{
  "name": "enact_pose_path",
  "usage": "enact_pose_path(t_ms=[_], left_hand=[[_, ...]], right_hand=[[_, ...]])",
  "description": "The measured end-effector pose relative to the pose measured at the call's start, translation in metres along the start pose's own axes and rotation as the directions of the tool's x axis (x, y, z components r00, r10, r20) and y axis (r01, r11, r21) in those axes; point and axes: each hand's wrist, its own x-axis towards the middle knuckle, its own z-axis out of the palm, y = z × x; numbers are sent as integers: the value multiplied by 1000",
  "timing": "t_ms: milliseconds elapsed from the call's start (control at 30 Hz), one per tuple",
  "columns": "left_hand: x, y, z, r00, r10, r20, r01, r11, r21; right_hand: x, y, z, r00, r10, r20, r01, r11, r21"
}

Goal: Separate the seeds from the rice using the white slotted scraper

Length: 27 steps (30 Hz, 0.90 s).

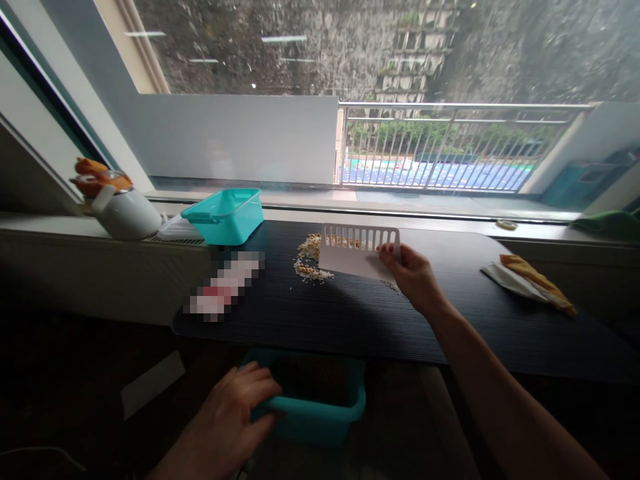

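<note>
My right hand (413, 277) is closed on the right end of a white slotted plastic plate (353, 260), which is held on edge over the dark tabletop. A pile of pale and orange-yellow grains (310, 250) lies behind and to the left of the plate, and some show through its slots. A few more pale grains (391, 287) are near my right hand. Below the table's front edge, my left hand (245, 400) grips the rim of a teal plastic basin (320, 408). Its inside is dark, with brownish contents I cannot make out.
The dark table (320, 320) stands against a window. A second teal basin (233, 220) sits at its back left, beside a white pot (127, 210) on the sill. A blurred-out packet (225, 287) lies at left. A yellow and white cloth (530, 283) rests at right.
</note>
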Motion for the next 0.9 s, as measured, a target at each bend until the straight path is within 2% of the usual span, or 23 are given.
enact_pose_path(t_ms=[100,267,433,567,767,900], left_hand=[[-1,-1,2,1000,1,-17,-1,1000,-23],[-1,-1,2,1000,-22,-17,22,999,-29],[1,1,-1,1000,-13,27,13,1000,-17],[1,-1,1,1000,-25,5,25,1000,-2],[0,-3,3,1000,-17,0,17,1000,-16],[0,-3,2,1000,-12,-20,12,1000,-15]], right_hand=[[-1,-2,-3,1000,7,-14,-7,999,34],[-7,-4,-6,998,52,34,-54,996,68],[-3,-5,-4,998,48,-30,-45,993,105],[9,-2,2,996,51,-67,-44,993,113],[8,-1,3,995,97,1,-96,984,149],[1,-3,-1,994,106,-9,-102,977,189]])
